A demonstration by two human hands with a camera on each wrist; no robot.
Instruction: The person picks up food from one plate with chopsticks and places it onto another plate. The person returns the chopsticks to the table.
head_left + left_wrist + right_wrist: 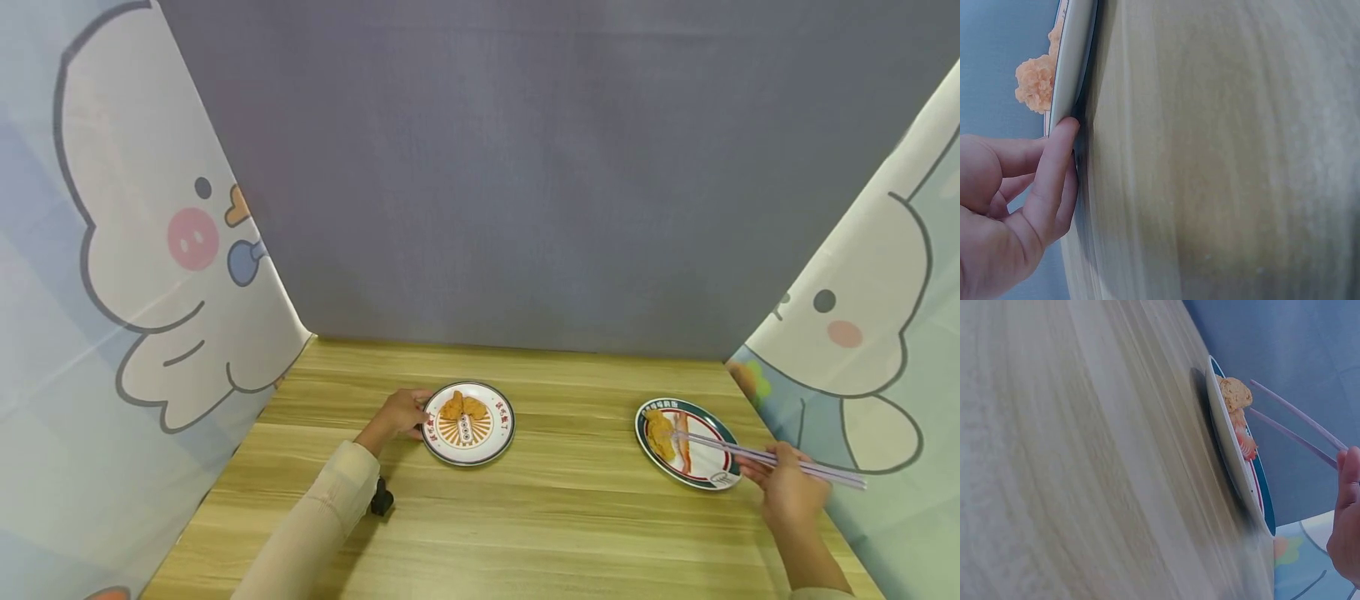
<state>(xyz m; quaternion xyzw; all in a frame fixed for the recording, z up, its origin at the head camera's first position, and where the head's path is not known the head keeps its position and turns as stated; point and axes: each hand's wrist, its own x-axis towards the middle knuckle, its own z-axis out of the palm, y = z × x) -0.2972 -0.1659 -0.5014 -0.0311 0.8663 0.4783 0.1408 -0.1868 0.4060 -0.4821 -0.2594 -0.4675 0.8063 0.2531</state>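
At the left of the table, my left hand [402,412] pinches the rim of a round white plate [491,450]. Its thumb and fingertips meet the plate's edge in the left wrist view. Two pieces of fried chicken [462,407] lie on that plate, over a sunburst print. My right hand [793,483] grips a pair of pale purple chopsticks [817,470]. Their tips stand slightly apart, over the green-rimmed plate [705,471] on the right. That plate bears a piece of fried chicken [660,435] and a long red-and-white striped shrimp-like piece [683,446]. In the right wrist view the tips hold nothing.
Both plates rest on a wood-grain table [570,517]. Beside the left sleeve sits a small black object [382,498]. A grey cloth wall [510,183] closes the back, and printed cartoon curtains [150,208] stand along both sides.
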